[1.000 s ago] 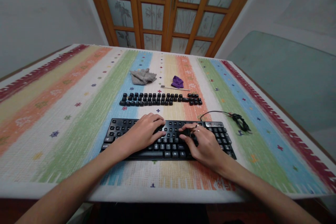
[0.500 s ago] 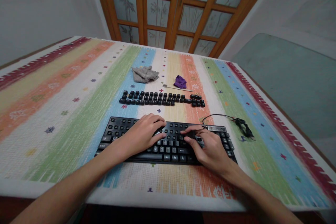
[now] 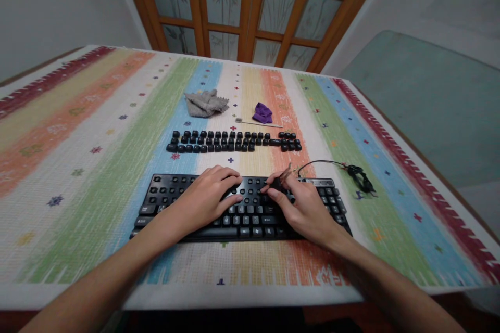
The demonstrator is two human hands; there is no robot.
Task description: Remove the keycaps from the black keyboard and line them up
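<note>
A black keyboard (image 3: 230, 233) lies in front of me, many of its upper keys showing bare switch stems. My left hand (image 3: 211, 190) rests on the upper middle of it, thumb apart from the fingers, with no object visible in it. Over the right part of the keys, my right hand (image 3: 300, 200) pinches a dark piece that looks like a black keycap (image 3: 277, 184). A thin brownish pointed shape also rises from those fingers; I cannot make out what it is. Behind the keyboard, loose black keycaps (image 3: 216, 141) are laid out in rows.
Beyond the keycaps are a grey cloth (image 3: 205, 104), a purple cloth (image 3: 262, 113) and a thin brush (image 3: 258, 123). The keyboard's cable (image 3: 360, 179) is bundled to the right. A striped tablecloth (image 3: 89, 208) covers the table, and a greenish panel (image 3: 425, 99) stands at the right.
My right hand has risen slightly off the keys, bringing the dark piece up with it. My left hand stays on the keyboard. The whole view has shifted a little.
</note>
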